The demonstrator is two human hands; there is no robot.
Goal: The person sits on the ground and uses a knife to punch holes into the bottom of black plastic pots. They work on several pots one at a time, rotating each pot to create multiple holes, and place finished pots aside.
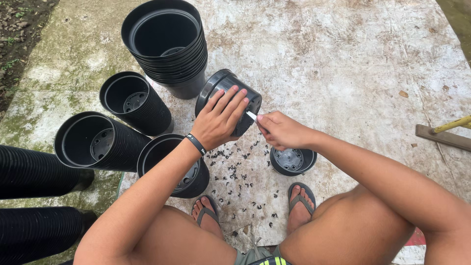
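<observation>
1. Head view: the black plastic pot (230, 100) lies tipped on its side on the concrete floor (343, 59), its base turned toward the person's right.
2. The left hand (218, 122) rests flat on top of that pot, fingers (230, 100) spread along its wall and touching it (a dark wristband sits on the wrist).
3. The right hand (282, 130) is just beside the pot's base, its fingers pinched together on a small pale blade (250, 116) whose tip meets the base rim.
4. Below the pot, black plastic shavings (235, 172) lie scattered on the floor, reaching down to two feet in sandals (255, 206).
5. Below and right of the pot, just under the right hand, a small upturned pot (293, 160) stands on the floor.
6. Above and left of the pot stands a tall stack of pots (167, 44); further stacks (113, 132) lie to its left, some on their sides.
7. Far right of the pot, a yellow-handled tool (449, 130) lies at the frame edge.
</observation>
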